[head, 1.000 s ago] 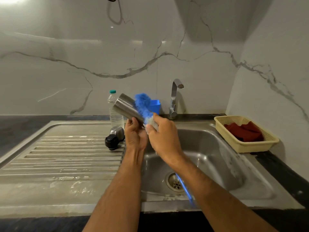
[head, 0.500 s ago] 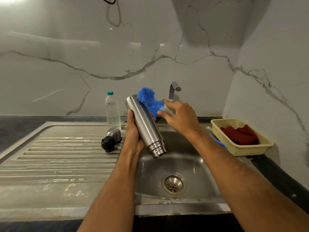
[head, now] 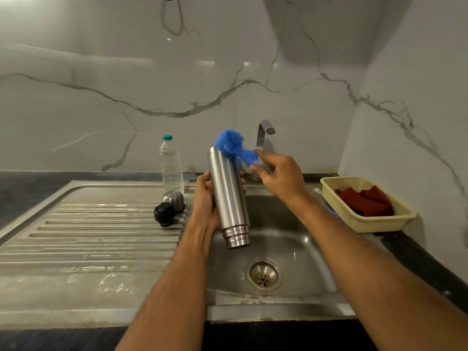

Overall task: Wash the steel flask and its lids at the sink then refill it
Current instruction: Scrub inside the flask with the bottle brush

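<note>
1. The steel sink [head: 286, 297] has its drain in the middle of the bowl, the ribbed drainboard [head: 88, 239] runs off to the left, and the tap [head: 262, 134] stands at the far rim.
2. The steel flask [head: 228, 196] hangs over the bowl's left side, long axis near upright. It's upside down, with the threaded neck pointing near and down and the base far and up.
3. The left hand [head: 206, 201] grips the flask body, thumb on the near side, fingers curled round the back.
4. The right hand [head: 281, 176] pinches the handle of a blue bottle brush [head: 231, 145], whose fluffy head touches the flask's base.
5. On the right, a yellow basket [head: 374, 221] holds a dark red cloth [head: 364, 201].
6. Far left of the flask stands a capped plastic water bottle [head: 171, 165], with clear liquid inside.
7. On the drainboard lie the steel cap [head: 174, 197] and, touching it, the black lid [head: 164, 214].
</note>
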